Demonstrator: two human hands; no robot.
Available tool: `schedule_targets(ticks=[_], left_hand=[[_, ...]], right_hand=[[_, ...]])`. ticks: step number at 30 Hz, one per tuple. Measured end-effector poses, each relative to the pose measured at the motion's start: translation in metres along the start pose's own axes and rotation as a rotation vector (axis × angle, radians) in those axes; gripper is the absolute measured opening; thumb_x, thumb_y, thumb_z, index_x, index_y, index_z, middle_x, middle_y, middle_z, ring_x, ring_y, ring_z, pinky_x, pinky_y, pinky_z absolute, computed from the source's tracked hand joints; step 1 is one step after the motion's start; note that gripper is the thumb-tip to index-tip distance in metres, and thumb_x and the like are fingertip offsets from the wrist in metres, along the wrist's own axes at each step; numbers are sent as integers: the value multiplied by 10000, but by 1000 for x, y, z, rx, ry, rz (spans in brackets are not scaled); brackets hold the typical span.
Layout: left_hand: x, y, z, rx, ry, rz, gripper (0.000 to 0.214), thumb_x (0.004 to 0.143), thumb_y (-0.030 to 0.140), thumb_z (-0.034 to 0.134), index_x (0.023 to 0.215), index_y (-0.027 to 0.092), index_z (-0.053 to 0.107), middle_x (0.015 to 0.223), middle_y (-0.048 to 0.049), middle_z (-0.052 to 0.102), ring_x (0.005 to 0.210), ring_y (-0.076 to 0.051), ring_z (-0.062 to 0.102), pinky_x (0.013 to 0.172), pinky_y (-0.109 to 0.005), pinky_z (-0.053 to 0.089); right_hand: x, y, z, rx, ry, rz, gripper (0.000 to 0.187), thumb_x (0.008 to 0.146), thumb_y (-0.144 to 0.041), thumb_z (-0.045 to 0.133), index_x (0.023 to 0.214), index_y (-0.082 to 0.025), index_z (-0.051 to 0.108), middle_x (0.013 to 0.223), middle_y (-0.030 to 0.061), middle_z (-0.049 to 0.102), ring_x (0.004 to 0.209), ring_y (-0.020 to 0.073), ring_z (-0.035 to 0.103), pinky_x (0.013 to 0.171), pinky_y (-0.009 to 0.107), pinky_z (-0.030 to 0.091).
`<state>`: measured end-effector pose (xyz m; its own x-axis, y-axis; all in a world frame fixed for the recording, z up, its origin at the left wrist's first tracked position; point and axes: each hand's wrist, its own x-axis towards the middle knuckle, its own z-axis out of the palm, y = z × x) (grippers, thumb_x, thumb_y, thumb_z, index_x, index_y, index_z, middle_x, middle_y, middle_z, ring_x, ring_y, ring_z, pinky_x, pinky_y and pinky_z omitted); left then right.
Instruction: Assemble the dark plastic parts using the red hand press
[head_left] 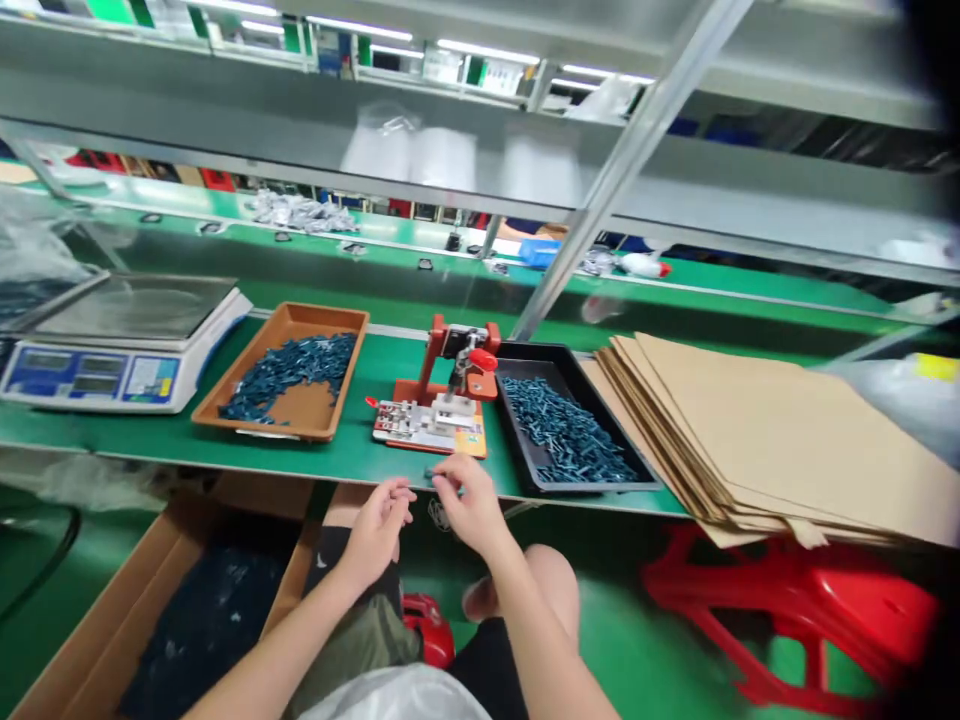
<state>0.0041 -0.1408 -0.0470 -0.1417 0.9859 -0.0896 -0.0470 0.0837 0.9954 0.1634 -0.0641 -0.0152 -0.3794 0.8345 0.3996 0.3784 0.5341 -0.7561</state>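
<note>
My right hand (469, 500) is at the front edge of the green bench, its fingers pinched on a small dark part (433, 474) that I cannot make out clearly. My left hand (379, 522) hovers just to its left with fingers curled and close together; nothing shows in it. Right behind both hands stands a red toggle-clamp jig (450, 395) on an orange base. A brown tray (296, 368) of small dark blue parts lies left of the jig. On the jig's right sits a black tray (566, 430) of similar parts.
A digital scale (124, 340) stands at the far left. A stack of cardboard sheets (765, 440) overhangs the bench on the right, above a red plastic stool (787, 610). An open carton (180, 610) with dark parts sits on the floor at the left. Shelving runs overhead.
</note>
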Motion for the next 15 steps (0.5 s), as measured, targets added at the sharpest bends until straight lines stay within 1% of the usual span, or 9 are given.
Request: schedule_targets(ticks=[4,6,7,9,11,12,13,14,15], left_hand=[[-2,0,5,-37,25,-53,506,844,622,586,1061,166,623,765,-16,647,646,-150,599,642,-293,520],[-7,-13,-8,-29,94,-91,514,822,642,608,1018,168,637,723,-10,648,624,-153,596,625,-286,513],[-10,-22,-21,-15,135,-112,533,804,654,623,1024,169,641,697,-7,650,614,-158,597,617,-285,510],[-14,-47,-62,39,246,-154,595,751,696,647,1034,172,646,615,3,637,588,-173,599,595,-286,505],[-21,-78,-116,123,382,-180,670,631,747,693,993,185,645,616,-9,658,630,-212,648,624,-316,534],[-25,-95,-144,180,433,-203,695,556,772,702,940,196,639,646,-21,682,616,-228,657,632,-349,551],[-32,-111,-171,250,482,-234,697,496,789,692,877,209,626,653,-28,690,610,-251,670,640,-384,565],[-40,-128,-196,349,489,-290,663,471,783,675,822,224,613,650,-31,693,635,-286,697,666,-419,577],[-49,-144,-218,498,469,-355,600,481,758,652,779,239,602,635,-30,688,677,-323,721,695,-450,582]], right_hand=[[-22,-16,12,60,-235,-38,148,887,-138,592,955,-239,676,883,38,641,884,210,622,811,356,528],[-22,-19,8,67,-247,-68,255,848,-137,636,1077,-248,655,966,50,656,895,218,625,807,364,543],[-18,-20,1,62,-196,-96,339,835,-150,655,1156,-255,627,1035,64,657,912,227,626,799,371,550],[2,-25,-23,28,26,-177,471,850,-203,663,1301,-274,546,1169,97,626,995,257,615,813,404,555],[33,-35,-53,-36,298,-291,523,901,-288,634,1397,-283,467,1243,123,581,1117,295,571,879,457,537],[52,-41,-67,-76,374,-364,566,914,-353,633,1436,-274,431,1282,136,555,1176,313,537,930,487,516],[71,-48,-80,-124,388,-447,616,913,-436,638,1456,-254,413,1319,151,531,1213,328,510,965,506,495],[90,-54,-90,-181,335,-514,602,929,-490,611,1445,-239,430,1329,154,528,1227,327,496,997,512,473],[108,-59,-97,-231,264,-569,501,973,-502,536,1394,-234,486,1282,143,559,1192,305,512,1003,498,465]])
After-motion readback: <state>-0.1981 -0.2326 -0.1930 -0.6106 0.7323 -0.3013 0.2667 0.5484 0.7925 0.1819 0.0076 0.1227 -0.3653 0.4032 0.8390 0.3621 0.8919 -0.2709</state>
